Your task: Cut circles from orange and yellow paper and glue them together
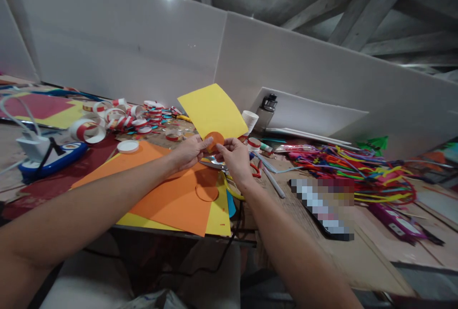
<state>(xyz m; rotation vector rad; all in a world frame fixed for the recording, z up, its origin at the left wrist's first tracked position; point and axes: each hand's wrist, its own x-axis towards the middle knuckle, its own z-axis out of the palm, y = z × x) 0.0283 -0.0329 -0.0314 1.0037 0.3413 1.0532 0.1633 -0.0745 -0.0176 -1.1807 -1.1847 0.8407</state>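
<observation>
In front of me, an orange paper disc (215, 140) is pinched between the fingers of my left hand (191, 152) and my right hand (236, 156). A yellow sheet (216, 107) stands tilted up directly behind the disc; I cannot tell whether my fingers grip it too. Below my hands, orange sheets (168, 208) lie on a larger yellow sheet (219, 223). A thin round outline or ring (206, 193) shows on the orange paper. Near its far edge rests a white round lid (128, 146). Something metallic (213, 162) is partly hidden beneath my fingers.
Red-and-white paper rings (107, 119) and a blue-and-white power strip (67, 152) are at left. Stacked paper cups (250, 120) and a dark-capped bottle (265, 112) stand behind. Right are a pen (274, 182), coloured pipe cleaners (358, 168), a pixelated dark-edged object (322, 211) and a purple power strip (397, 223).
</observation>
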